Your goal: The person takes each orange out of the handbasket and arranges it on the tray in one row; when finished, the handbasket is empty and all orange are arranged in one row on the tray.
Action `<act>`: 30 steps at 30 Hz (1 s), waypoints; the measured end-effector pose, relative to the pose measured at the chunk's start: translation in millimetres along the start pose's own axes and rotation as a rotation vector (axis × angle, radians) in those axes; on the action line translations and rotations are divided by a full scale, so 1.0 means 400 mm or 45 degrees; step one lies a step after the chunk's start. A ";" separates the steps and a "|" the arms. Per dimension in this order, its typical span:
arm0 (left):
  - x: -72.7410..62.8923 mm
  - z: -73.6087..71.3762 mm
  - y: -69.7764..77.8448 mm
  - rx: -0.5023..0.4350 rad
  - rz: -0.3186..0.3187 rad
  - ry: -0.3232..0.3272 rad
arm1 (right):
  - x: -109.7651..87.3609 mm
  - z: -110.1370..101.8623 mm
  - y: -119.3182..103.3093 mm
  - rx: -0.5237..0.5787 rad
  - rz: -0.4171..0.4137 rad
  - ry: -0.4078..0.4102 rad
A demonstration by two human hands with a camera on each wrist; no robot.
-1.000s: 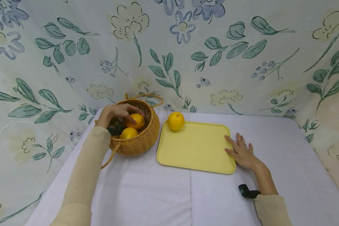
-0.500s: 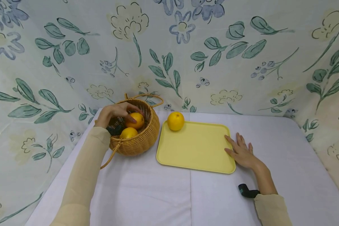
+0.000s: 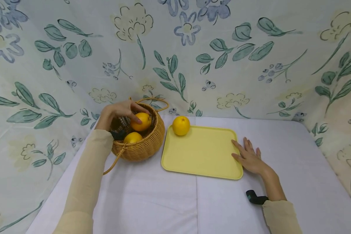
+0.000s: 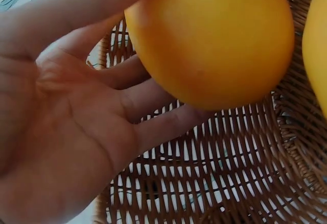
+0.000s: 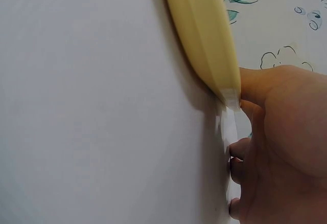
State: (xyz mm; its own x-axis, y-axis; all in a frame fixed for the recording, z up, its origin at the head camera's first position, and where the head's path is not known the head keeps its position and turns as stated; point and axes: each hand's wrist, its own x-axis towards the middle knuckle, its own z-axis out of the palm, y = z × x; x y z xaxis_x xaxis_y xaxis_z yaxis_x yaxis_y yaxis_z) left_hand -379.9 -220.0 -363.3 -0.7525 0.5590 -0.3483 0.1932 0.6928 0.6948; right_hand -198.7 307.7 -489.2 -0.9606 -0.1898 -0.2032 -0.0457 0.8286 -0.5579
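Note:
In the head view my left hand [image 3: 120, 110] reaches into the wicker basket [image 3: 147, 148] and grips an orange [image 3: 143, 123] between thumb and fingers. The left wrist view shows the thumb over this orange [image 4: 214, 45] and fingers behind it, above the woven bottom. A second yellow-orange fruit [image 3: 133, 137] lies in the basket's near side. My right hand [image 3: 253, 161] has its fingers spread, thumb and a fingertip touching the right rim of the yellow tray [image 3: 203, 152]. Another orange [image 3: 181, 125] sits at the tray's far left corner.
The basket's handles [image 3: 114, 164] stick out, one towards the near left and one at the back. A white cloth [image 3: 152, 198] covers the table. Behind it hangs a floral curtain [image 3: 193, 74]. A black wrist camera [image 3: 255, 197] stands out from the right wrist.
My left hand has raised the orange a little inside the basket, the fruit shifting slightly up and to the right. The right hand stays at the tray's rim.

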 end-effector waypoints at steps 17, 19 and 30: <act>-0.054 -0.034 0.044 -0.121 0.096 0.078 | 0.000 0.006 -0.001 -0.005 0.006 0.013; -0.056 -0.036 0.050 -0.130 0.113 0.096 | 0.000 0.006 0.000 -0.006 0.007 0.013; -0.069 -0.028 0.115 -0.209 0.285 0.163 | 0.001 0.006 -0.001 0.000 0.003 0.017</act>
State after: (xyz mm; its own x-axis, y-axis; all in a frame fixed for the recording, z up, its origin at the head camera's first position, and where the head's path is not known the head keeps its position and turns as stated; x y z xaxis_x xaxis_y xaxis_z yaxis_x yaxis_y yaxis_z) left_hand -357.4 -208.8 -314.7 -0.7779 0.6204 -0.0999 0.2666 0.4698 0.8415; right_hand -198.4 306.1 -490.9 -0.9642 -0.1809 -0.1937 -0.0435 0.8290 -0.5576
